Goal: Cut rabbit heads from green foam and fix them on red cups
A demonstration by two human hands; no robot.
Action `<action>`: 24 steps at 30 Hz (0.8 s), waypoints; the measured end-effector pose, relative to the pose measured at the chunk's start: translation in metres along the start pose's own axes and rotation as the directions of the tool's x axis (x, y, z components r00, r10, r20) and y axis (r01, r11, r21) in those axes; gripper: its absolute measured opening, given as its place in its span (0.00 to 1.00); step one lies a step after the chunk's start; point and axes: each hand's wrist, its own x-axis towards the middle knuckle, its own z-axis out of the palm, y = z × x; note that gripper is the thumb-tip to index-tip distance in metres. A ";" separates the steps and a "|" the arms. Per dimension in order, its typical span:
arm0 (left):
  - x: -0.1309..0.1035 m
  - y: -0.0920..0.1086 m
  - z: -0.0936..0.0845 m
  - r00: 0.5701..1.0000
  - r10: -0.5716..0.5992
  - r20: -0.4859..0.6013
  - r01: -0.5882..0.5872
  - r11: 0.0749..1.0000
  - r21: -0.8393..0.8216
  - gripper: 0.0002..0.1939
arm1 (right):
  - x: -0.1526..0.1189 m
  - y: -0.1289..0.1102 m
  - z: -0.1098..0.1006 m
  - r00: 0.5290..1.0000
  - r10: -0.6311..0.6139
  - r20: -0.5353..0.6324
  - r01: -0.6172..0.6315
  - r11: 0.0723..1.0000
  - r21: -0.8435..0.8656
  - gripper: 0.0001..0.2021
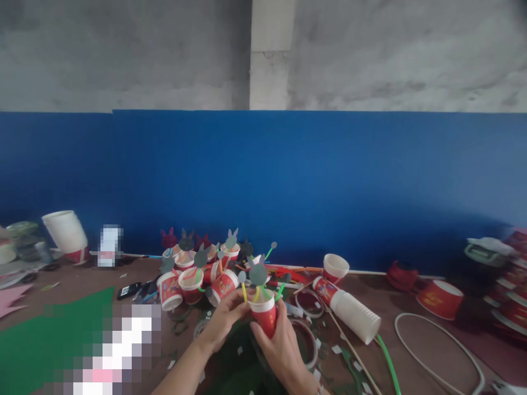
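Between my two hands a red and white paper cup [264, 315] stands upright, lifted over the table. Yellow and green stems rise from it, topped by grey paper discs and a grey animal-head cutout [258, 274] with ears. My right hand [282, 340] wraps the cup's right side and lower front, thumb across it. At the rim on the left, the fingers of my left hand [228, 318] are bent in by the yellow stem; their tips are partly hidden. Close behind on the left is a cluster of similar decorated cups [191, 285], some tipped over.
A stack of nested paper cups [356, 315] lies on its side at right, near rolls of tape [308, 303] and a thin stick [341, 334]. Green paper [61, 323] covers the left. Paper scraps litter the brown table, and a blue panel [288, 186] stands behind.
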 end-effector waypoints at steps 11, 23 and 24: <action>0.003 -0.003 -0.011 0.998 0.061 0.007 -0.060 0.997 -0.055 0.13 | 0.039 -0.008 -0.038 0.975 0.091 0.202 -0.202 0.738 0.644 0.19; 0.002 0.002 -0.006 0.995 0.025 0.101 -0.035 0.994 0.100 0.11 | 0.040 -0.007 -0.066 0.746 0.083 0.660 -0.566 0.602 0.564 0.13; 0.002 0.002 -0.006 0.994 0.024 0.110 -0.036 0.993 0.108 0.11 | 0.040 -0.007 -0.067 0.722 0.083 0.687 -0.587 0.598 0.546 0.13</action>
